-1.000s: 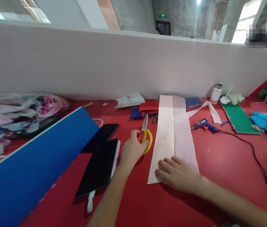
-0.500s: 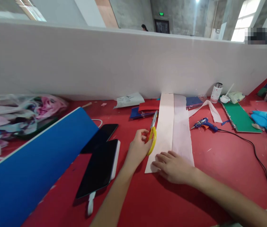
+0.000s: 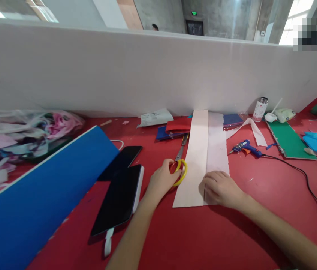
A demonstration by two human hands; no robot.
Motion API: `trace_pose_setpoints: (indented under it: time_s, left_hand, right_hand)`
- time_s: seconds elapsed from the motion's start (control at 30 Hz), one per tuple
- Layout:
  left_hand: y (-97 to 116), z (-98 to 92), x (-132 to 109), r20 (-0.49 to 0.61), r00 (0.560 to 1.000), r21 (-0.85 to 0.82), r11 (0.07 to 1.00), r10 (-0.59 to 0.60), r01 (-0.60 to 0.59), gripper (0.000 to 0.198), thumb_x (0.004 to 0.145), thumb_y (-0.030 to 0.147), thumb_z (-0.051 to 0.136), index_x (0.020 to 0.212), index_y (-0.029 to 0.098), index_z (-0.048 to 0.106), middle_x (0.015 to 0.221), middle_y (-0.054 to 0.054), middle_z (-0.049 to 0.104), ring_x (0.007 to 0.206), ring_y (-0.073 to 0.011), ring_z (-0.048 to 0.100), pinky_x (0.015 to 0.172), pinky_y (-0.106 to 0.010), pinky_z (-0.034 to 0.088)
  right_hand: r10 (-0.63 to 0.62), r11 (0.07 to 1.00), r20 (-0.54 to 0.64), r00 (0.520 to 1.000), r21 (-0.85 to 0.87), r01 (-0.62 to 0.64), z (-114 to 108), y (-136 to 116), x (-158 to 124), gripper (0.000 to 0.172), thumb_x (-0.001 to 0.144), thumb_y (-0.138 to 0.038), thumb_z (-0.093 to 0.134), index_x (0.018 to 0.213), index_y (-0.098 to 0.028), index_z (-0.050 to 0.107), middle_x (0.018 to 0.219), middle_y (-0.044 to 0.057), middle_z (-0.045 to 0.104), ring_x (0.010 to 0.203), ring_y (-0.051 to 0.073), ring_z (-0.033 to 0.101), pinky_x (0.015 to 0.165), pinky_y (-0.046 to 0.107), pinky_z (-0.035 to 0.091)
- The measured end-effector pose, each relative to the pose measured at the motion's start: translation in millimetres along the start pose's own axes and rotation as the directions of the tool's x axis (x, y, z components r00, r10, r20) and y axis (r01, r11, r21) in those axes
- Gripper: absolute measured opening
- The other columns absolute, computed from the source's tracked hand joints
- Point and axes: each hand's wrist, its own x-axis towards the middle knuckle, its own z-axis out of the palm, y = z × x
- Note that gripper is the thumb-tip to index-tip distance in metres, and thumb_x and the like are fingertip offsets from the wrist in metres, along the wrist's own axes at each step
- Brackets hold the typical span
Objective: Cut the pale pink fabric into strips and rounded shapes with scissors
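1. Two hands work at the near middle of the red table, a little apart from each other. The left hand is closed around the yellow handles of a pair of scissors, whose blades point away from the person and lie along the left edge of a long pale pink sheet.
2. The right hand lies palm down on the near right corner of the pale pink sheet, fingers curled, pressing it to the table; it grips nothing.
3. The pale pink sheet runs from the hands straight back to the white partition, with a lengthwise line down its middle.
4. Left of the left hand lie two dark phones, one partly over the other, and beyond them a large blue board slants across the table.
5. Right of the sheet a blue glue gun rests with its black cord trailing toward the near right edge; farther right lies a green board.
6. Red and blue sheets lie under the far end of the pink sheet, and a small can stands by the partition.
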Motion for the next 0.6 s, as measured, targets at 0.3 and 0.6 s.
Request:
trace_pose_setpoints:
  time_s: [0.3, 0.6]
  left_hand:
    - [-15.2, -4.1, 5.9, 0.194, 0.977, -0.651, 0.734, -0.087, 0.194, 0.054, 0.060, 0.045, 0.071, 0.097, 0.024, 0.037, 0.058, 0.010, 0.046, 0.039, -0.0096, 0.043, 0.035, -0.019, 0.029]
    - [2.8, -21.0, -7.1, 0.308, 0.949, -0.850, 0.468, 0.067, 0.242, 0.034, 0.066, 0.038, 0.066, 0.087, 0.021, 0.046, 0.064, 0.006, 0.049, 0.036, -0.0037, 0.035, 0.033, -0.018, 0.025]
  right_hand:
    - [-0.006, 0.998, 0.145, 0.989, 0.062, -0.003, -18.7, 7.6, -16.1, 0.029, 0.085, -0.026, 0.060, 0.112, -0.017, 0.056, 0.111, 0.010, 0.058, 0.107, 0.022, 0.051, 0.091, 0.036, 0.042]
    - [-0.035, 0.988, 0.207, 0.978, 0.155, 0.003, -29.2, 9.5, -27.7, 0.050, 0.080, -0.038, 0.065, 0.124, -0.017, 0.053, 0.131, 0.013, 0.051, 0.123, 0.026, 0.044, 0.104, 0.040, 0.035]
